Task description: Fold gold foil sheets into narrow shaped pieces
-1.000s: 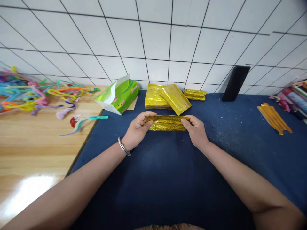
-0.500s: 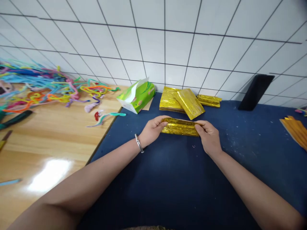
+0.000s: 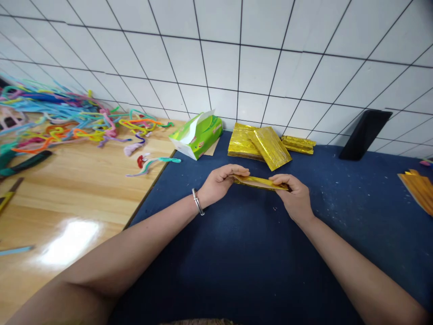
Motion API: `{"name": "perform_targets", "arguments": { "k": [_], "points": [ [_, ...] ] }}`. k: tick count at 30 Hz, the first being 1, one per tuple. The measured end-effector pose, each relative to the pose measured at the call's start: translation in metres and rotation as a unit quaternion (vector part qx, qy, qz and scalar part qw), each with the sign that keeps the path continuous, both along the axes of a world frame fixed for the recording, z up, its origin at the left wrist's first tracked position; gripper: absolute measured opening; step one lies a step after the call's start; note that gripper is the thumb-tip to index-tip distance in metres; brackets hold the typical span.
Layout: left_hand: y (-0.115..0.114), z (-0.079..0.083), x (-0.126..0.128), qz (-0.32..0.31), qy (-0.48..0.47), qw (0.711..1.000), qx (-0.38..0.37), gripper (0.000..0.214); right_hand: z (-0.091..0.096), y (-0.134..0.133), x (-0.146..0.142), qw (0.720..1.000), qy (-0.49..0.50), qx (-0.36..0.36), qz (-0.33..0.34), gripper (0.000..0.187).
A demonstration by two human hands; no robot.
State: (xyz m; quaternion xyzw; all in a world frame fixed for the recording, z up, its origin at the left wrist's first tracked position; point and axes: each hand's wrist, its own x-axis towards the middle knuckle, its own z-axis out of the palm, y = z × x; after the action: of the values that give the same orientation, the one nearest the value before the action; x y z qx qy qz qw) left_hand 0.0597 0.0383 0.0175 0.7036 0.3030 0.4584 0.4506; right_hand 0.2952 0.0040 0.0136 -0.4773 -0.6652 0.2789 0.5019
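A narrow, folded sheet of gold foil paper (image 3: 260,182) is stretched between both hands over the dark blue mat (image 3: 233,257). At its left end, my left hand (image 3: 219,183) is closed on it, fingers over the top; a silver bangle circles that wrist. My right hand (image 3: 295,195) grips the other end between thumb and fingers. The paper's pale brown underside shows along its near face. Just behind lie a stack of gold foil paper (image 3: 241,141), one gold sheet (image 3: 271,148) slanting across it, and a folded gold strip (image 3: 298,144).
A green tissue pack (image 3: 203,134) stands against the tiled wall. Colourful pipe cleaners (image 3: 67,119) and green-handled pliers (image 3: 29,162) lie on the wooden table (image 3: 101,189) at left. A black phone (image 3: 365,134) leans on the wall; orange-gold paper (image 3: 417,187) lies at far right.
Both hands have rotated the gold foil paper, so its shiny face has turned away and the pale brown side shows. My left fingers now lie over its top. The view has shifted slightly.
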Motion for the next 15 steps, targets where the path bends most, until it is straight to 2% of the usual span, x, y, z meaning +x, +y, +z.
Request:
{"name": "perform_targets", "arguments": {
  "k": [4,8,9,11,13,15],
  "points": [
    [0.006,0.001,-0.007,0.027,0.025,0.997,0.069,0.019,0.004,-0.001,0.002,0.994,-0.077,0.076,0.013,0.008],
    [0.02,0.003,-0.021,0.05,0.081,0.981,0.166,0.026,0.004,0.005,0.006,0.958,-0.211,0.188,0.051,0.017],
    [0.024,0.004,-0.025,0.037,0.115,0.973,0.199,0.028,0.003,0.006,0.006,0.948,-0.238,0.199,0.071,0.019],
    [0.03,0.007,-0.034,-0.036,0.208,0.951,0.227,0.034,0.0,0.008,0.006,0.93,-0.28,0.204,0.119,0.022],
    [0.033,0.013,-0.043,-0.126,0.278,0.926,0.22,0.039,-0.002,0.008,0.005,0.914,-0.312,0.202,0.162,0.023],
    [0.033,0.019,-0.05,-0.191,0.322,0.906,0.197,0.042,-0.004,0.006,0.004,0.903,-0.332,0.201,0.186,0.023]
  ]
}}
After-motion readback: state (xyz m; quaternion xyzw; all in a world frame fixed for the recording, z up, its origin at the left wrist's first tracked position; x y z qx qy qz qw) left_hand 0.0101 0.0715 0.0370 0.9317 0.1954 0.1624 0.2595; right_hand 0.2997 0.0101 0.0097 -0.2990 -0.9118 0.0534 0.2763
